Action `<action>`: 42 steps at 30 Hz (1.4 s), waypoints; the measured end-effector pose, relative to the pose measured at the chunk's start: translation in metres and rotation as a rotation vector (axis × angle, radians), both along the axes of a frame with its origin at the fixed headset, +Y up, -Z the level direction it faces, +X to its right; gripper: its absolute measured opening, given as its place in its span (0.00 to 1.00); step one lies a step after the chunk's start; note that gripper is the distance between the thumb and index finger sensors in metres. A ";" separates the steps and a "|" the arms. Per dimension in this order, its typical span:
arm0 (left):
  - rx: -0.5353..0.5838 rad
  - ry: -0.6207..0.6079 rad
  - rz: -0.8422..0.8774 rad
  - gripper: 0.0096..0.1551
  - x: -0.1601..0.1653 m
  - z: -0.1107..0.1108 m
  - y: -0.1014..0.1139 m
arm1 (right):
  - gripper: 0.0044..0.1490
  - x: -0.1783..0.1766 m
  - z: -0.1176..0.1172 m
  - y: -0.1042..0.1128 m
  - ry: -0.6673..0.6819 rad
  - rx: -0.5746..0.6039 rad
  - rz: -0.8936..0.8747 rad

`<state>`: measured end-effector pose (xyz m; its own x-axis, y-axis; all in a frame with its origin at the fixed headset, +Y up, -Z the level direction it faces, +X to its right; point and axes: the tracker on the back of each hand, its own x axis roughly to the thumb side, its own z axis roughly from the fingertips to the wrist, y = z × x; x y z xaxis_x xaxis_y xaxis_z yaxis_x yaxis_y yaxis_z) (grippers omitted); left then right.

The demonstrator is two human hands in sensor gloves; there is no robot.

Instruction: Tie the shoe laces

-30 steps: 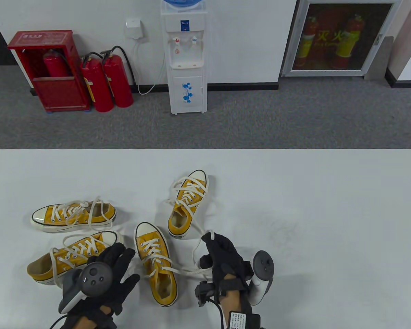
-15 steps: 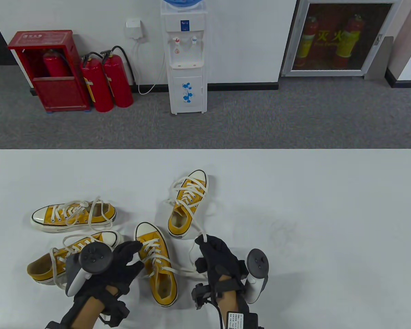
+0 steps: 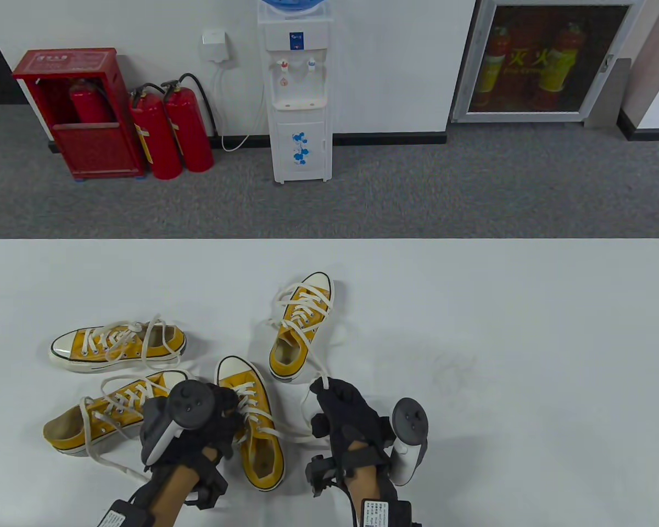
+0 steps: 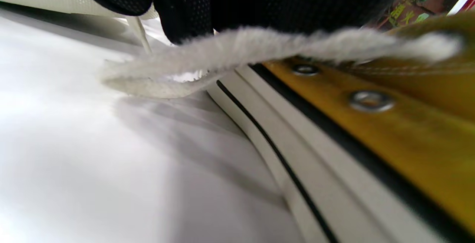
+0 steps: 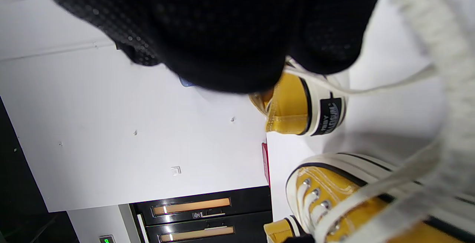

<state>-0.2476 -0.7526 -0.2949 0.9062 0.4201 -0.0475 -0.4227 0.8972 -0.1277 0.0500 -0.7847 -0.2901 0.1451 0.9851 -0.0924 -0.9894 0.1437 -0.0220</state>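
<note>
Several yellow sneakers with white laces lie on the white table point(image 3: 472, 307). My left hand point(image 3: 228, 405) is curled over the left side of the near middle shoe point(image 3: 258, 439). In the left wrist view its fingers point(image 4: 185, 9) touch a lace point(image 4: 259, 44) beside that shoe's side point(image 4: 371, 131); I cannot tell whether they grip it. My right hand point(image 3: 323, 384) pinches a white lace point(image 3: 320, 379) just right of that shoe. One strand runs up to the far shoe point(image 3: 302, 324), another curves to the near shoe. The lace point(image 5: 451, 50) crosses the right wrist view.
Two more sneakers lie at the left, one on its side point(image 3: 115, 346) and one point(image 3: 99, 417) close to my left hand, with loose laces trailing on the table. The table's far edge point(image 3: 329, 240) borders grey floor.
My left hand moved right from beside the left shoe onto the near middle shoe and curled its fingers. My right hand drifted slightly left and nearer, still pinching the lace.
</note>
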 end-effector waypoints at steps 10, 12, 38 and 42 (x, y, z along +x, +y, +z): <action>0.026 -0.029 0.071 0.20 -0.009 0.004 0.000 | 0.24 -0.002 0.000 0.000 0.013 0.011 0.032; 0.026 -0.027 0.136 0.20 -0.015 0.006 0.001 | 0.24 -0.002 0.000 0.000 0.012 0.012 0.040; -0.089 0.039 1.098 0.26 -0.060 0.012 0.006 | 0.25 -0.011 0.001 0.010 0.092 0.085 0.073; -0.099 -0.054 1.235 0.27 -0.055 0.013 0.010 | 0.25 -0.015 0.003 0.017 0.123 0.121 0.088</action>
<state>-0.3025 -0.7430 -0.2821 -0.0920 0.9904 -0.1030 -0.9699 -0.1126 -0.2159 0.0347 -0.7680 -0.2875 0.0527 0.9985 0.0158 -0.9924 0.0506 0.1125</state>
